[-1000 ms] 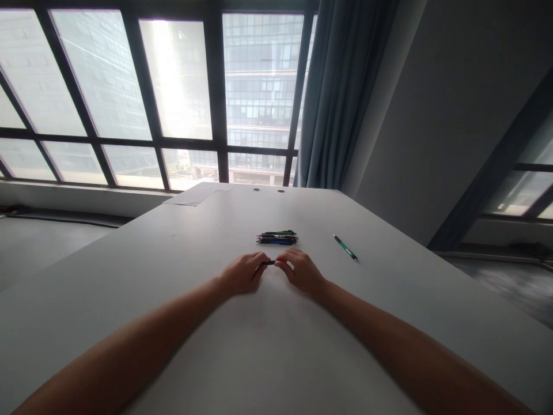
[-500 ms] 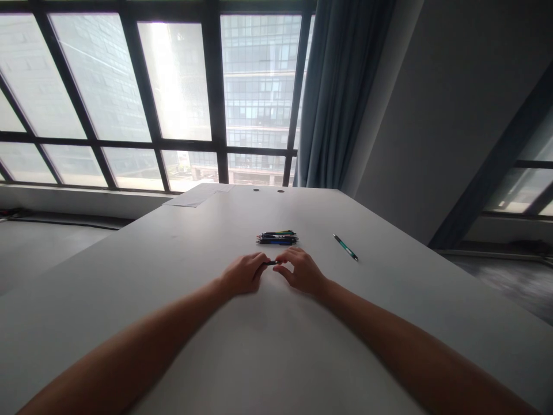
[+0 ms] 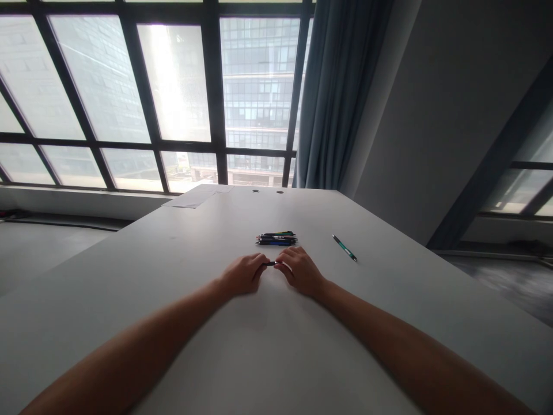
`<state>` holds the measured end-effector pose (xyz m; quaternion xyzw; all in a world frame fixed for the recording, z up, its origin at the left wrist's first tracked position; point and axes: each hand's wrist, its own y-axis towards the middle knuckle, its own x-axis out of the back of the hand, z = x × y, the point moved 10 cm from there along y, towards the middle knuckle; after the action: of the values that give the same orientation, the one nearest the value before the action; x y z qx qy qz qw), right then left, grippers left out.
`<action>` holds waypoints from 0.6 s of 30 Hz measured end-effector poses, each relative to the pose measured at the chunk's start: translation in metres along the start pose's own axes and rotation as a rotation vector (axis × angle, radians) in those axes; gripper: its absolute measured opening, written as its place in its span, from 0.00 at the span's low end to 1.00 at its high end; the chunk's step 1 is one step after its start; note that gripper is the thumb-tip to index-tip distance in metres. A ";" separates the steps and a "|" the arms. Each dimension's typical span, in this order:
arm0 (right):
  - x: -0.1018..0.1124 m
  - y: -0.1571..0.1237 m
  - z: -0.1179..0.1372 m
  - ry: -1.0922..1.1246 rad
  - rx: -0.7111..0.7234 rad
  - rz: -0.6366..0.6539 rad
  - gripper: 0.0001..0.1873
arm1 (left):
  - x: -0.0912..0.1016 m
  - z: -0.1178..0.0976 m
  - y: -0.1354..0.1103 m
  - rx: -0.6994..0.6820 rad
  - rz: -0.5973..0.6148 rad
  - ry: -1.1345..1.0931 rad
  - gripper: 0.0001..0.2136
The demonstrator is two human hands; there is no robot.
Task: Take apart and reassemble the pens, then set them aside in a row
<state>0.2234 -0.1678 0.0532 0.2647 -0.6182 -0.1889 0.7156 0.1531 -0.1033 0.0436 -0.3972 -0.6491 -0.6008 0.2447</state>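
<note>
Between my hands, low over the table, is a dark pen, mostly covered by my fingers. My left hand is closed around its left part. The thumb and fingertips of my right hand pinch its right end. Just beyond my hands lies a bundle of several pens, dark with blue and yellow-green parts, side by side and roughly crosswise to me. A single green and black pen lies slanted to the right of them.
The white table reaches toward the windows. Sheets of paper lie at its far left corner. Two dark round spots mark the far edge. A blue curtain hangs behind it.
My right thumb and fingers have closed together on the pen's right end; before, the thumb was apart from it. My left hand keeps its hold, and the other pens lie as before.
</note>
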 end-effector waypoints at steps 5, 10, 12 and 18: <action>0.003 0.001 0.004 -0.036 0.023 -0.007 0.13 | 0.001 -0.001 0.000 -0.011 -0.011 -0.025 0.08; 0.002 0.001 0.005 -0.052 0.055 -0.014 0.15 | -0.002 -0.001 -0.001 -0.023 0.007 -0.015 0.09; 0.000 0.001 0.004 -0.054 0.048 -0.003 0.17 | -0.004 0.000 -0.001 -0.026 0.020 -0.008 0.09; 0.003 0.000 0.006 -0.026 0.049 -0.014 0.14 | -0.003 -0.001 0.000 -0.011 0.021 0.000 0.08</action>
<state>0.2176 -0.1703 0.0562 0.2839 -0.6301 -0.1824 0.6994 0.1542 -0.1045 0.0415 -0.4053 -0.6415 -0.6019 0.2489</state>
